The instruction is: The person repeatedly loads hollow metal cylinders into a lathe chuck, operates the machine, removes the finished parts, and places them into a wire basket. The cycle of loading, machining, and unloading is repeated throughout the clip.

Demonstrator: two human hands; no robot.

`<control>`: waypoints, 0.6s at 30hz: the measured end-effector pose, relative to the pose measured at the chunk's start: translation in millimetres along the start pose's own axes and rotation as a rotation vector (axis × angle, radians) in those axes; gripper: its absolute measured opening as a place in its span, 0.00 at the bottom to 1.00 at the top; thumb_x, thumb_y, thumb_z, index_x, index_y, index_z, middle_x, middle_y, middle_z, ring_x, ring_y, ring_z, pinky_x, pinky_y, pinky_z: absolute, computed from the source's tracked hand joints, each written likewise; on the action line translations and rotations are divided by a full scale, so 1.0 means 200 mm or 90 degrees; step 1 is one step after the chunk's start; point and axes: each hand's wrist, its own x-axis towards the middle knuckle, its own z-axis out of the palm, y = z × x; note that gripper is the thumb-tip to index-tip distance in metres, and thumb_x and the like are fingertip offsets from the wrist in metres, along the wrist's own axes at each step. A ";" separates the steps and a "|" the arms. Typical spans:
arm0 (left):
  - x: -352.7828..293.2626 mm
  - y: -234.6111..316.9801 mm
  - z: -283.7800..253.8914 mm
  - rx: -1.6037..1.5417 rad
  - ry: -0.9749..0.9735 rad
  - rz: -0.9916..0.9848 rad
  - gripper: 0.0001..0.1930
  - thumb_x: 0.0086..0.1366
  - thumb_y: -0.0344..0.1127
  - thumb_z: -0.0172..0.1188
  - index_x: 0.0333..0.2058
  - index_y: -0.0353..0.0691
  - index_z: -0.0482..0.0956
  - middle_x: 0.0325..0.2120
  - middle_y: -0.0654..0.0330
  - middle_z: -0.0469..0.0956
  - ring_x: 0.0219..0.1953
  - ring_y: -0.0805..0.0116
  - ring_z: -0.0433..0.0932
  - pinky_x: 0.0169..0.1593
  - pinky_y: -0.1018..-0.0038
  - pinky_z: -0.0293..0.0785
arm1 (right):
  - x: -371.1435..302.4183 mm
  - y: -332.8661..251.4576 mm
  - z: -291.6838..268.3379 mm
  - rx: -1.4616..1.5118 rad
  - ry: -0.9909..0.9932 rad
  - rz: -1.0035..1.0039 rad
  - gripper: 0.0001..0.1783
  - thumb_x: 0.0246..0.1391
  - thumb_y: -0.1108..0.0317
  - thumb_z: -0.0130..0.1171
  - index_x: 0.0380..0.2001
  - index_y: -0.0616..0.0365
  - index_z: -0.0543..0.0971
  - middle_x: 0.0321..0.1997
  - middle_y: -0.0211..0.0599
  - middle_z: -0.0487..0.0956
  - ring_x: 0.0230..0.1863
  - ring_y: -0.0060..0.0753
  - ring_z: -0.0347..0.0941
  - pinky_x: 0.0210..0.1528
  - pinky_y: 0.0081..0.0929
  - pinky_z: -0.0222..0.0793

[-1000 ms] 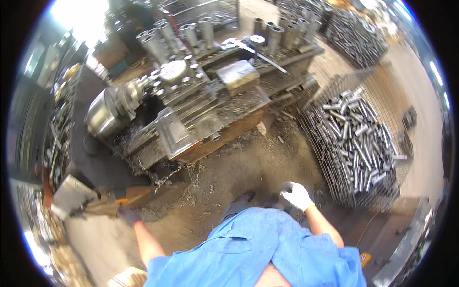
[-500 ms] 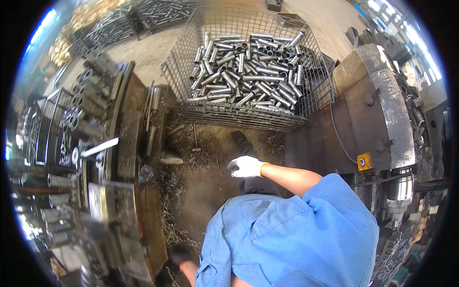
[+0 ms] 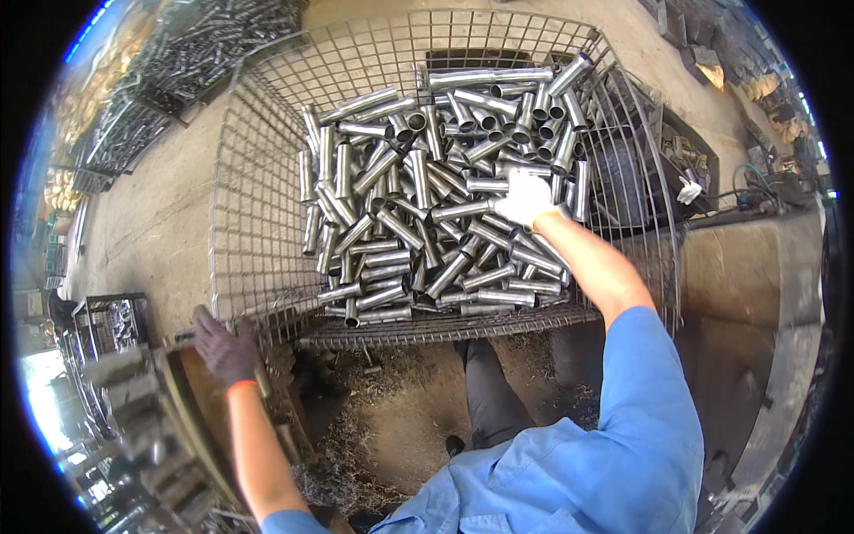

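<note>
A large wire basket (image 3: 253,169) in front of me holds a heap of shiny short metal tubes with flared ends. Over the right half of the heap, my right hand (image 3: 527,198), in a white glove, is closed at the end of a metal tube (image 3: 463,211) that points left. Glare on the glove hides its finger details. At the basket's near left corner, my left hand (image 3: 224,347) in a dark glove rests with fingers apart at the end of the bench (image 3: 200,378), holding nothing.
On the left stands a row of thick metal cylinders (image 3: 133,392). A big machine body (image 3: 738,311) flanks me on the right. Metal shavings (image 3: 365,436) litter the floor at my leg. Beyond the basket at far left lies a large pile of metal parts (image 3: 205,62).
I have moved forward to the basket, which now looks nearer. My right hand has gone from empty in front of my body to a tube; my left has risen to the basket's corner.
</note>
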 end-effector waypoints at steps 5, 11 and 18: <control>0.55 0.11 0.20 -0.115 -0.307 -0.168 0.50 0.65 0.59 0.69 0.78 0.45 0.56 0.61 0.43 0.80 0.59 0.41 0.82 0.61 0.51 0.77 | 0.95 0.14 -0.06 -0.122 0.140 0.063 0.43 0.51 0.43 0.70 0.61 0.64 0.73 0.59 0.57 0.78 0.61 0.59 0.77 0.62 0.49 0.76; 0.55 0.11 0.23 -0.244 -0.212 -0.145 0.31 0.65 0.46 0.73 0.63 0.43 0.76 0.44 0.52 0.87 0.47 0.48 0.86 0.53 0.54 0.79 | 1.44 0.23 0.10 -0.216 0.130 0.070 0.42 0.49 0.43 0.72 0.58 0.63 0.75 0.58 0.56 0.79 0.59 0.59 0.80 0.61 0.51 0.77; 0.56 0.12 0.23 -0.228 -0.247 -0.182 0.30 0.65 0.50 0.73 0.60 0.42 0.77 0.44 0.52 0.88 0.47 0.46 0.86 0.51 0.52 0.80 | 1.44 0.05 0.21 -0.135 0.086 0.086 0.23 0.52 0.52 0.65 0.44 0.59 0.87 0.44 0.56 0.88 0.50 0.57 0.87 0.54 0.47 0.82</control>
